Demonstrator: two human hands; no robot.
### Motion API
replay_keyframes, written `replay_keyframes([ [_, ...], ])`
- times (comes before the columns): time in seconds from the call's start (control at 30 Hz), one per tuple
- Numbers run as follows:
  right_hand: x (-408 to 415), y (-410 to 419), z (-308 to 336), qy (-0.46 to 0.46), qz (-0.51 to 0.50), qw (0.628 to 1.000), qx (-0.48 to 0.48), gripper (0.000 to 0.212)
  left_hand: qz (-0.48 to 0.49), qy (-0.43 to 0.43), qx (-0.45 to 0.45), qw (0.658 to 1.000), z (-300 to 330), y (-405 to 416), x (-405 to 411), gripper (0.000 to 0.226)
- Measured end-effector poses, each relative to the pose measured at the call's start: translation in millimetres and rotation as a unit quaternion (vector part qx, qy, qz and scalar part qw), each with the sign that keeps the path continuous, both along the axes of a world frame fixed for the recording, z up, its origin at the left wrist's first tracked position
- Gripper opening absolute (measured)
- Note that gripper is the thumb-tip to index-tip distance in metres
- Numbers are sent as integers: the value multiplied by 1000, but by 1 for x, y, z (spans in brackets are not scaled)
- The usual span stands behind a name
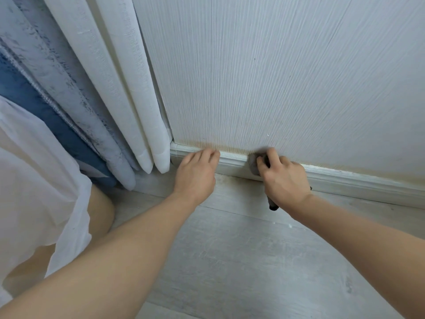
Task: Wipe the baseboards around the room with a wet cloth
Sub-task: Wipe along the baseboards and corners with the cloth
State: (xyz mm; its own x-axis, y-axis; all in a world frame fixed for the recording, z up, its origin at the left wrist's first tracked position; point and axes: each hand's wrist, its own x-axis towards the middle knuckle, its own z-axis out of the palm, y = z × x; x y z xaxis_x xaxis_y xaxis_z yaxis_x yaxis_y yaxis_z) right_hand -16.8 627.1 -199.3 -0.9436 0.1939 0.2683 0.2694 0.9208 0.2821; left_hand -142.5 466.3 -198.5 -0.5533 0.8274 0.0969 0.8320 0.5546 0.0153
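White textured wall point(276, 77) rises above the baseboard point(234, 160). Curtains point(103, 100) hang at baseboard's left end, touching floor point(230, 261). Left hand point(195, 173), fingers straight, rests on baseboard top. Just right of it, right hand point(282, 178) grips grey cloth point(253, 164) w/ curled fingers, pressed against baseboard.

cloth point(253, 165): grey, bunched, pressed on baseboard | baseboard point(234, 161): white, along wall foot
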Motion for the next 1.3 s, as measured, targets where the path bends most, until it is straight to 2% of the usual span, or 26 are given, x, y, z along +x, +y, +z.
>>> replay_keyframes([
  [0.13,1,3,-3,15,9,999,33,28,-62,20,38,997,-4,19,14,58],
  [0.4,1,6,-4,15,6,999,32,21,-74,41,29,996,-8,26,21,63],
  [0.67,20,15,3,13,-21,1000,4,33,-73,44,25,996,-6,27,21,63],
  [0.83,39,27,-2,6,-49,998,-41,54,-61,11,4,998,-6,28,22,62],
  [0.93,31,17,-2,6,-74,994,-78,49,-59,-4,-4,998,-5,29,22,60],
  [1.07,8,0,4,-6,-66,997,-50,33,-53,10,-2,999,-5,28,21,59],
  [1.17,15,6,6,-10,-64,998,-21,37,-52,12,-10,999,-2,28,23,60],
  [1.3,44,30,4,-37,-98,991,-83,48,-51,8,-29,998,1,30,25,60],
])
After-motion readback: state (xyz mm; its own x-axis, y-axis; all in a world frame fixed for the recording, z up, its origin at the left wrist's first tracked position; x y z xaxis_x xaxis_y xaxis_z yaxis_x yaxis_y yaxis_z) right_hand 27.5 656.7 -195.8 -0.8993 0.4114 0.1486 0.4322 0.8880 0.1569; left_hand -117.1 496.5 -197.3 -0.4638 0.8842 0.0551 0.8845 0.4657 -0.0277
